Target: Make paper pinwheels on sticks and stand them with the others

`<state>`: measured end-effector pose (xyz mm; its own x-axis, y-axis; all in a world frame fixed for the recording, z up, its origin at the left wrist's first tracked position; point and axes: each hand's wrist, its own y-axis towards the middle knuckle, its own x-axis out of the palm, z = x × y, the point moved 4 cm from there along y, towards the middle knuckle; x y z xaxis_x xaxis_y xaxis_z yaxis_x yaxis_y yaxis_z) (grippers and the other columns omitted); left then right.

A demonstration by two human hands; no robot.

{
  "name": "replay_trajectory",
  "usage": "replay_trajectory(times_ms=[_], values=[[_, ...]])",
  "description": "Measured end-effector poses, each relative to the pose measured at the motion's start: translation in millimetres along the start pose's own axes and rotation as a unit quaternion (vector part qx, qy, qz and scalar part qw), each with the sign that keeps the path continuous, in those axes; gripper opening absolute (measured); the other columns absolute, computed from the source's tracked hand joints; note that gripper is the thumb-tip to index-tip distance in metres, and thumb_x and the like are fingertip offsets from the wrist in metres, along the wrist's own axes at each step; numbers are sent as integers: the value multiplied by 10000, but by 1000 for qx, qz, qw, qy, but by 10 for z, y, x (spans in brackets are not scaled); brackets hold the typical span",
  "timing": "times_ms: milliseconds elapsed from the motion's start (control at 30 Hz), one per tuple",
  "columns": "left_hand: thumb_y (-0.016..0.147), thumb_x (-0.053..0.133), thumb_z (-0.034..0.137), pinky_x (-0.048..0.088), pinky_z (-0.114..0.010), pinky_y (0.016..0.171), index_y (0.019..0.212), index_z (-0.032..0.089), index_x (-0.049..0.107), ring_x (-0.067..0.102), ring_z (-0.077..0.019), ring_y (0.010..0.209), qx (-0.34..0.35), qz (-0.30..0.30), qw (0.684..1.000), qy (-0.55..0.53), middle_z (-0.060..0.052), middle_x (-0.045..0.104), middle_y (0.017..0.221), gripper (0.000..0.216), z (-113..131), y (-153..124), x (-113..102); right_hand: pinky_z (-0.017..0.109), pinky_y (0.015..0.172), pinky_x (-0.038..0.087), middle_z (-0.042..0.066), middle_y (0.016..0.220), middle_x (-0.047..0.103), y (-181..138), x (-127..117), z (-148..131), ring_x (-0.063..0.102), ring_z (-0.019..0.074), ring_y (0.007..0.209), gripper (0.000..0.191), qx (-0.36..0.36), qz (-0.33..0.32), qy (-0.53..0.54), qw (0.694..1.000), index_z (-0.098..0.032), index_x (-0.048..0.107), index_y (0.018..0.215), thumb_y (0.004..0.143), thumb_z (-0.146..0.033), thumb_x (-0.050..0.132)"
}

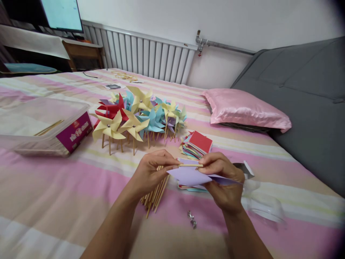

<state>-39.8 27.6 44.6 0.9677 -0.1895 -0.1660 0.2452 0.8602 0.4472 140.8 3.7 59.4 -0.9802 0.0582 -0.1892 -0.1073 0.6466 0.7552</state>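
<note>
My left hand (151,172) is closed in a pinch on one end of a thin wooden stick (190,165). My right hand (223,180) pinches the stick's other end and holds a folded lilac paper (188,176) under it. Both hands hover just above the striped bedspread (67,194). Below my left hand lies a loose bundle of wooden sticks (155,196). Behind my hands sits a stack of coloured paper squares (198,144) with a red one on top. Further back stands a cluster of finished paper pinwheels (134,115) in yellow, red and blue.
A clear plastic box with a purple label (72,135) holding sticks lies at the left. A pink pillow (242,109) and a grey sofa (309,108) are at the right. Small metal pins (192,218) and a clear plastic bag (265,205) lie near my right hand. A radiator (151,57) lines the wall.
</note>
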Motion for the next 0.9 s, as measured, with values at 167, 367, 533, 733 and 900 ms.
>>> replay_trajectory(times_ms=[167, 367, 533, 733, 900], values=[[741, 679, 236, 442, -242, 599, 809, 203, 755, 586, -141, 662, 8, -12, 1000, 7, -57, 664, 700, 107, 21, 6, -13, 307, 656, 477, 29, 820, 604, -4, 5, 6, 588, 173, 751, 132, -1, -10, 4, 1000, -234, 650, 764, 695, -126, 682], [735, 685, 235, 441, -241, 596, 809, 203, 756, 584, -140, 654, 11, -24, 1000, 11, -56, 666, 697, 107, 40, 10, -17, 310, 641, 484, 33, 798, 613, -4, 4, 27, 595, 177, 734, 103, 3, -14, 10, 1000, -231, 646, 745, 694, -156, 695], [728, 690, 263, 446, -244, 590, 789, 204, 758, 586, -145, 650, 3, -21, 1000, 18, -59, 665, 692, 108, 48, 9, -19, 306, 623, 485, 36, 792, 621, -12, -6, 35, 597, 178, 720, 93, 2, -16, 10, 1000, -232, 648, 747, 693, -175, 698], [737, 678, 226, 442, -239, 593, 796, 204, 758, 582, -140, 649, 7, -25, 999, 20, -57, 662, 689, 102, 46, 5, -19, 294, 629, 481, 29, 793, 621, -4, -8, 21, 597, 167, 718, 111, 0, -16, 12, 1000, -232, 654, 749, 685, -159, 708], [745, 665, 186, 438, -228, 591, 805, 205, 757, 578, -131, 647, 7, -27, 999, 21, -51, 663, 696, 111, 35, -4, -5, 294, 635, 479, 30, 804, 615, -1, -9, 30, 596, 167, 730, 130, -6, -18, 14, 1000, -232, 654, 756, 688, -130, 697]])
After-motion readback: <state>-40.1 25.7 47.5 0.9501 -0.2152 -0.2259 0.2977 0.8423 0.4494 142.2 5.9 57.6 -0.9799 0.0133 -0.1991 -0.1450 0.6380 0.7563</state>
